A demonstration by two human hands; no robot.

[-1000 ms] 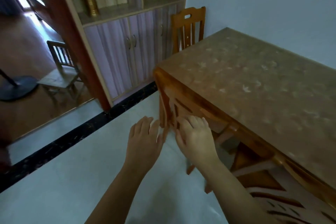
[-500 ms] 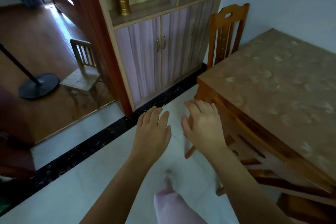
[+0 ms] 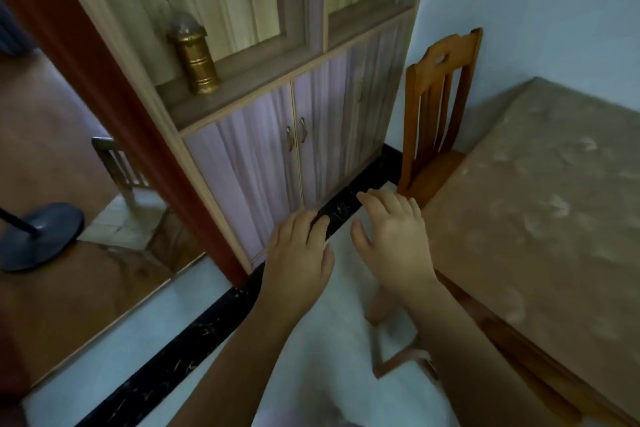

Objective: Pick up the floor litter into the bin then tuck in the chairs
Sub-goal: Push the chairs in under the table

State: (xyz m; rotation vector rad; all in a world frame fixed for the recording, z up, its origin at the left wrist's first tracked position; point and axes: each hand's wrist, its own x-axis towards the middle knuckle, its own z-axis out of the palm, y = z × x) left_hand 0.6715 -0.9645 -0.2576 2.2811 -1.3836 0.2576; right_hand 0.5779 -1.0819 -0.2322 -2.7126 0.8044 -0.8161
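An orange wooden chair (image 3: pixel 438 107) stands at the far end of the table (image 3: pixel 540 204), its seat partly under the tabletop and its back near the wall. A second chair is pushed under the table's near side; only its legs (image 3: pixel 388 350) show below my right forearm. My left hand (image 3: pixel 298 260) and my right hand (image 3: pixel 391 236) hover side by side over the pale floor, fingers extended and holding nothing. My right hand is just short of the orange chair's seat. No litter or bin is in view.
A tall cabinet (image 3: pixel 277 156) with pale doors stands straight ahead, a gold canister (image 3: pixel 194 59) on its ledge. A black floor strip (image 3: pixel 214 319) runs along its base. To the left, a doorway shows a small wooden chair (image 3: pixel 117 163) and a dark round stand base (image 3: pixel 38 236).
My view has swung left and forward along the table, toward the far chair and cabinet. Both hands have come off the near chair's back and moved forward, open.
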